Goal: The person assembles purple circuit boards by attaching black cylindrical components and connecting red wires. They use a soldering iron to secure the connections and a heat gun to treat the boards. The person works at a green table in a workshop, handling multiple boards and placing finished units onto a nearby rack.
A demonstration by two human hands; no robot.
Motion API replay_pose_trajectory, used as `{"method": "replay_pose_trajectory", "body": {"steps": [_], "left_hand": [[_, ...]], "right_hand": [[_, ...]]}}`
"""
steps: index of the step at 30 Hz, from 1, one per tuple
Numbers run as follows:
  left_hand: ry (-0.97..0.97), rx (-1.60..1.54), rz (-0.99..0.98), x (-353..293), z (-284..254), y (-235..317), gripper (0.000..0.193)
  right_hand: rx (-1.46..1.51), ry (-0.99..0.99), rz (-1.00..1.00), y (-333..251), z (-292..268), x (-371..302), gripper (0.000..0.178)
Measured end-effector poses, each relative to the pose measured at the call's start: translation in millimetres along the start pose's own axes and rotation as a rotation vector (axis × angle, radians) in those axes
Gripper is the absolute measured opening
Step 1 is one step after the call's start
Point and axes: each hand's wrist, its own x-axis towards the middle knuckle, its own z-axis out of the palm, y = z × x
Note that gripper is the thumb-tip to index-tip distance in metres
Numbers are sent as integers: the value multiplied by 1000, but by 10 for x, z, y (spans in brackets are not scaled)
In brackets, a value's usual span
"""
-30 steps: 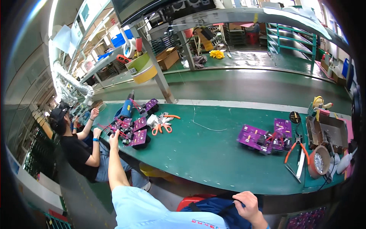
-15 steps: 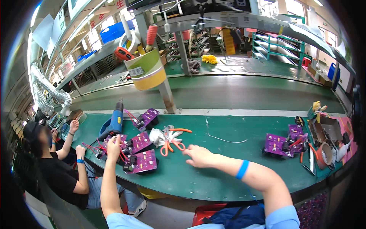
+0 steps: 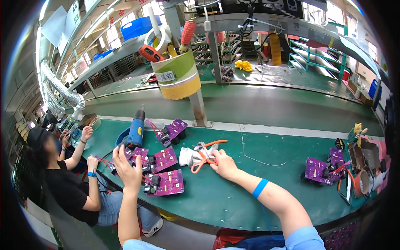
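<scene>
My left hand (image 3: 129, 170) is open, its fingers raised and apart, above the near-left purple circuit boards. My right hand (image 3: 225, 165) is closed on a handle loop of orange-handled scissors (image 3: 197, 168), whose blades lie over a crumpled white-grey glove or cloth (image 3: 186, 156). Another orange handle (image 3: 216, 142) sticks out behind it. Beside my left hand are a purple board with black parts and red wires (image 3: 170, 182), a second purple board (image 3: 165, 158) and a third (image 3: 177, 128) farther back. A blue heat gun (image 3: 136, 130) stands behind them, nozzle up.
More purple boards (image 3: 316, 169) sit at the right, near a grey parts box (image 3: 366, 156) and a round tub (image 3: 361, 183). A green-yellow tool holder (image 3: 179, 75) hangs on a post (image 3: 198, 109). At left sits a co-worker in a black top (image 3: 66, 187).
My left hand has come off the boards and wires and opened. My right hand has moved onto the scissors and closed on a loop. The view has shifted slightly.
</scene>
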Motion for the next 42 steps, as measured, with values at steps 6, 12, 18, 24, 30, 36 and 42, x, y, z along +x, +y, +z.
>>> {"method": "replay_pose_trajectory", "body": {"steps": [6,12,18,24,30,36,42], "left_hand": [[-863,-400,106,-213,329,951,30],[-1444,-855,-298,-229,775,1436,40],[-1114,-1735,-898,-203,495,2096,36],[-639,-1150,-266,232,24,1874,18],[180,-28,389,2061,-166,1030,8],[178,901,519,2924,65,1077,17],[0,1128,597,2885,508,1220,21]], "right_hand": [[194,-133,174,224,-307,-137,39],[587,76,49,-87,-767,-304,26],[751,448,-55,-311,-725,-319,34],[279,446,-484,-835,-926,-448,66],[289,292,-492,-551,-974,-573,42],[137,238,-593,-478,-874,-828,30],[66,242,-546,-327,-979,-824,28]]}}
